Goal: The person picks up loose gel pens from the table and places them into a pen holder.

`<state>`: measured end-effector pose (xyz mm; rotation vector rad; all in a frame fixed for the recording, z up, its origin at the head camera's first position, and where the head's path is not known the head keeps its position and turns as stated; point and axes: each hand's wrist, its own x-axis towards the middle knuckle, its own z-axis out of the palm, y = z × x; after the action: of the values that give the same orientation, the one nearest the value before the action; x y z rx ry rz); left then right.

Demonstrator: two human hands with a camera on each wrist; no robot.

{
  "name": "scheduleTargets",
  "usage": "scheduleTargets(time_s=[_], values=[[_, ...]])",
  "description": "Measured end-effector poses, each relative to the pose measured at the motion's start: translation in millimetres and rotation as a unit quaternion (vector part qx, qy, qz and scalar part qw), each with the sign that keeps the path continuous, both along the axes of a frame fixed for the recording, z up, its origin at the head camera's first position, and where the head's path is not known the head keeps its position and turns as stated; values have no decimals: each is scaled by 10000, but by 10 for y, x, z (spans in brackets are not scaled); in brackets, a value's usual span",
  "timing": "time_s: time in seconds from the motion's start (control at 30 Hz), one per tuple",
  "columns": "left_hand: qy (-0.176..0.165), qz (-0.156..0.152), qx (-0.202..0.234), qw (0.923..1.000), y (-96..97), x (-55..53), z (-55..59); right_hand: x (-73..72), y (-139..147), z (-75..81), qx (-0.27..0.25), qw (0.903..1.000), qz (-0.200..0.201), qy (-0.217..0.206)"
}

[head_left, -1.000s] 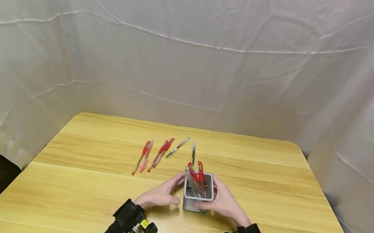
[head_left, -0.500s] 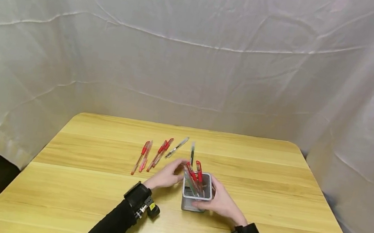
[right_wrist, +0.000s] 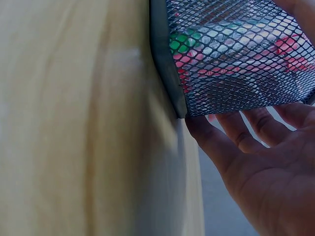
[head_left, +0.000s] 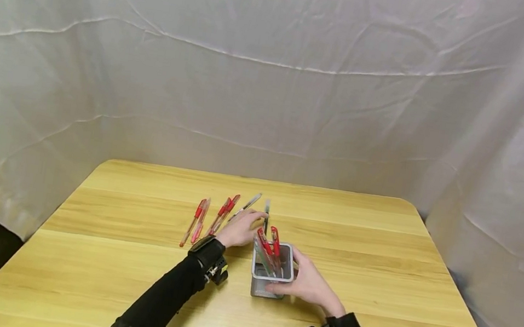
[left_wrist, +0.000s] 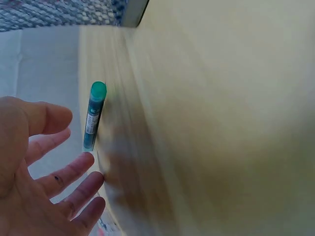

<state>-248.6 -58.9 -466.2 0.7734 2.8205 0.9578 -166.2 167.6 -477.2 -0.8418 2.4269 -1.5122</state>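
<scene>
The table [head_left: 389,257] holds a pen [left_wrist: 94,116] near the left hand [head_left: 240,229].

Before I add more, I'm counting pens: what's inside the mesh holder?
The mesh holder shows two red-capped pens and a clear green-ended pen. Overlaps cover parts, so others could be hidden.

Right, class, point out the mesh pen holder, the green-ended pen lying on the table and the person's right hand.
Mesh pen holder [head_left: 260,286], head view: its front wall.
Green-ended pen [left_wrist: 93,118], left wrist view: middle of its barrel.
Right hand [head_left: 312,286], head view: back of the hand.
</scene>
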Motion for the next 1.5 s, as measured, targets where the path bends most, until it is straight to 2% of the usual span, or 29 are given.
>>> scheduleTargets(time_s=[0.17, 0.33, 0.57, 0.67, 0.83, 0.97, 1.17, 1.33, 1.5], values=[[385, -142, -732, 9965, 100, -95, 28, 5, -10, 3, 17, 10000, -17, -32], [339, 0, -1341, 9904, 158, -146, 71, 9, -41, 1, 5, 10000, -35, -36], [56, 358, -1460, 9886, 212, -243, 52, 21, -72, 14, -78, 9999, -1, -74], [94, 410, -1562, 9868, 239, -264, 53, 17, -65, 10, -76, 9999, -22, -122], [271, 357, -1742, 9837, 240, -231, 107, 10, -54, 4, -32, 9999, -56, -128], [485, 412, -1616, 9848, 205, -249, 92, 10, -47, 0, -65, 9999, -69, -106], [648, 896, -1326, 9850, 150, -282, 38, 19, -39, -7, -71, 9998, -109, -120], [563, 1294, -1037, 9845, 110, -286, 17, 21, -43, 3, -82, 9999, -109, -103], [435, 1458, -923, 9840, 84, -284, 34, 10, -42, 6, -114, 9998, -100, -143]])
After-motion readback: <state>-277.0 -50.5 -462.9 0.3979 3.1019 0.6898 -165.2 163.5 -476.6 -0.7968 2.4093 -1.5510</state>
